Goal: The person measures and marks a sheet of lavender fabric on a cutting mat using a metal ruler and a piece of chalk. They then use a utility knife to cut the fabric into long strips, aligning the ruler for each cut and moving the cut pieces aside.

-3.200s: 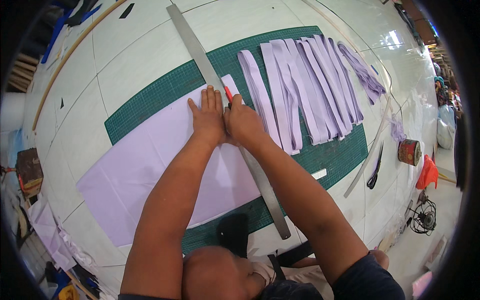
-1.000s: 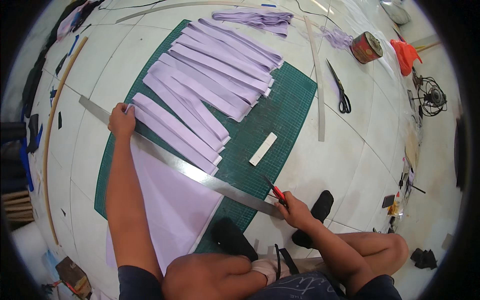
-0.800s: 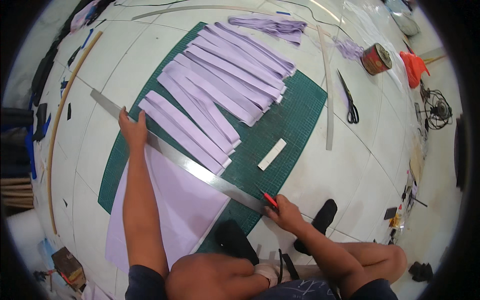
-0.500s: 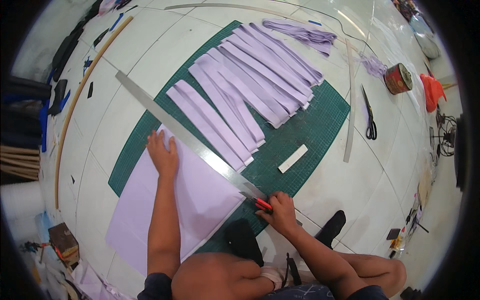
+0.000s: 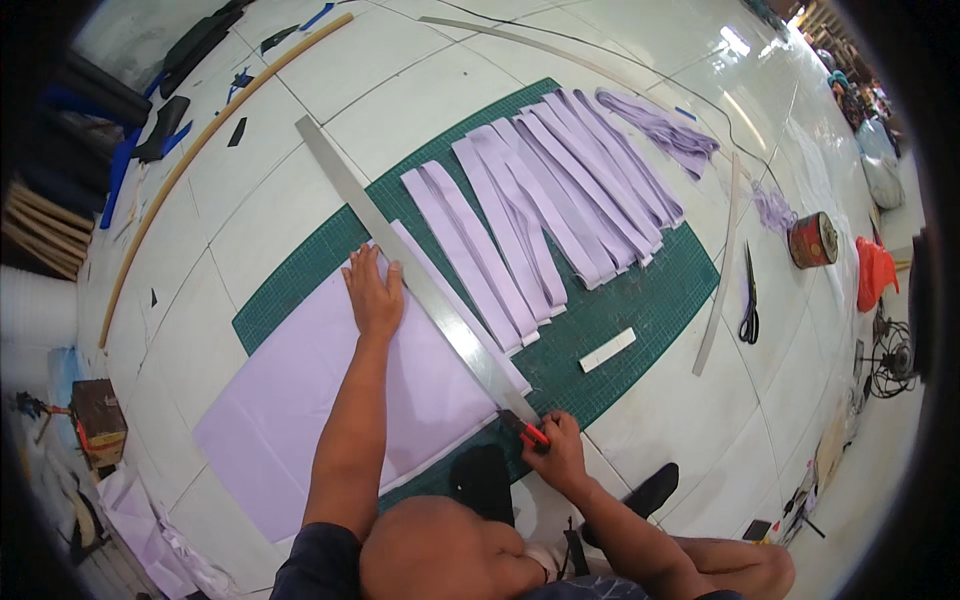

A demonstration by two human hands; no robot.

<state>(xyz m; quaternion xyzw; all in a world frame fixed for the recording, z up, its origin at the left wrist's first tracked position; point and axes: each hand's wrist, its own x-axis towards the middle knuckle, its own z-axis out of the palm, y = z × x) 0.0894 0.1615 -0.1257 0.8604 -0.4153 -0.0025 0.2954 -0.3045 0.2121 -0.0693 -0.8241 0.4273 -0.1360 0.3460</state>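
A wide lilac fabric piece (image 5: 290,400) lies partly on a green cutting mat (image 5: 650,290) on the floor. Across it runs a long metal ruler (image 5: 440,315), slanting from far left to near right; a narrow band of fabric shows along its right side. My left hand (image 5: 376,295) is flat, fingers apart, on the fabric against the ruler's left edge. Closed by the ruler's near end, my right hand (image 5: 560,452) holds a red and black utility knife (image 5: 525,430). Several lilac fabric strips (image 5: 470,250) lie side by side on the mat, right of the ruler.
A white block (image 5: 607,350) sits on the mat. To the right are a thin metal strip (image 5: 716,290), black scissors (image 5: 750,310) and a round tin (image 5: 812,240). Bunched lilac fabric (image 5: 665,130) lies beyond the mat. A long wooden pole (image 5: 190,145) stretches along the left.
The ruler now lies farther left on the fabric, with a narrow fabric band exposed on its right. My hands remain beside it, the knife still in my right. The whole view has shifted.
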